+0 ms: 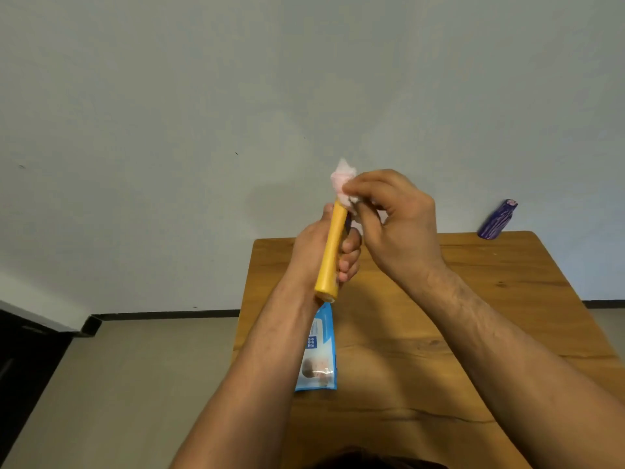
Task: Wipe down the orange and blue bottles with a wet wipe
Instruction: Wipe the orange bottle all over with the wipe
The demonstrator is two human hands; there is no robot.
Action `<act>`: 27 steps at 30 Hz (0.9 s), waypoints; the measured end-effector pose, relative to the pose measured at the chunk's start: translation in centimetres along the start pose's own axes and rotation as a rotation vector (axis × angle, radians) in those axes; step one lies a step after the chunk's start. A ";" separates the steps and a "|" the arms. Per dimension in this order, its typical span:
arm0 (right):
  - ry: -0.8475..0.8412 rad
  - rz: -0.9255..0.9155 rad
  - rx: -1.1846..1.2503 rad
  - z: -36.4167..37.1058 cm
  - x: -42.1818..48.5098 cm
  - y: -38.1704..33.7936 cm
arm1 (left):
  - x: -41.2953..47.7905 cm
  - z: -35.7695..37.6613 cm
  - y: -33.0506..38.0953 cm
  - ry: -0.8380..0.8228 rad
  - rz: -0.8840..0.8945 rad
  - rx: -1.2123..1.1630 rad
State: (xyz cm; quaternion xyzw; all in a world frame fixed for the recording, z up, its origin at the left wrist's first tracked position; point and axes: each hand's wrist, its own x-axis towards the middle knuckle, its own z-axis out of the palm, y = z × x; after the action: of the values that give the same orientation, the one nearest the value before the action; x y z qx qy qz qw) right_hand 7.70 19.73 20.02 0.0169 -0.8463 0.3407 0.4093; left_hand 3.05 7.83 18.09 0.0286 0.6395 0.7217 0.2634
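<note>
Currently mid-wipe on the first of the two bottles, by the look of it. Leftmost, left hand (316, 255) curled round the lower half of the orange bottle (333, 245), held up off the bench and tilted with its top toward the far wall. At that top, a bunched wet wipe (343, 177), pinched against the cap end by thumb and fingertips of the right hand (395, 225). Below the left forearm, flat on the bench (473, 333) near its left edge: a blue wet-wipe pack (319, 350). Far right, standing at the far right corner: the blue bottle (495, 220), untouched, well apart from both hands.

Likely trouble: a damp, smooth bottle slipping through the left grip if twisted hard from the top. Wipe bunched small, so probably missing much of the body unless spread out. Could knock the blue bottle over the far edge on a careless reach, given its place right at the corner. Pack also easy to sweep off the left edge with a forearm. Open bench between pack and blue bottle, good room for setting the orange bottle down.
</note>
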 end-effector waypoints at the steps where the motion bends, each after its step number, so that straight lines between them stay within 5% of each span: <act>1: -0.002 0.078 -0.006 -0.2 0.1 0.6 | 0.3 -0.2 0.0 0.018 0.010 0.009; 5: 0.048 0.204 0.020 -1.8 0.4 1.2 | 0.9 -1.5 0.1 0.160 0.024 0.141; 8: -0.152 -0.048 -0.078 -1.6 0.4 0.7 | 0.8 -1.1 -0.4 0.176 0.075 0.101; 11: -0.285 -0.231 -0.200 -0.9 -0.7 0.7 | 1.1 -0.8 -0.7 0.084 0.111 -0.188; 15: -0.492 -0.588 -0.247 -1.0 -3.6 0.0 | 1.4 -2.0 -0.4 -0.082 -0.115 -0.429; 17: -0.419 -0.537 -0.245 -1.0 -2.5 1.4 | 1.1 -1.6 -0.4 -0.158 -0.157 -0.498; 20: -0.257 -0.216 -0.255 -1.5 -0.2 2.4 | 0.7 -0.5 -0.6 -0.174 -0.065 -0.500; 24: -0.406 -0.446 -0.197 -0.4 -2.4 0.9 | 0.7 -0.5 -1.1 -0.244 -0.118 -0.608; 27: -0.276 -0.292 -0.173 -1.0 -0.5 1.9 | 0.8 0.1 -1.6 -0.235 -0.099 -0.617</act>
State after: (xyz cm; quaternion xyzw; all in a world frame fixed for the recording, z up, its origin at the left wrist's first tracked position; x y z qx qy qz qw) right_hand 8.10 21.66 19.04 0.1507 -0.9088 0.1983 0.3346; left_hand 2.98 8.32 16.42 -0.0006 0.3566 0.8595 0.3663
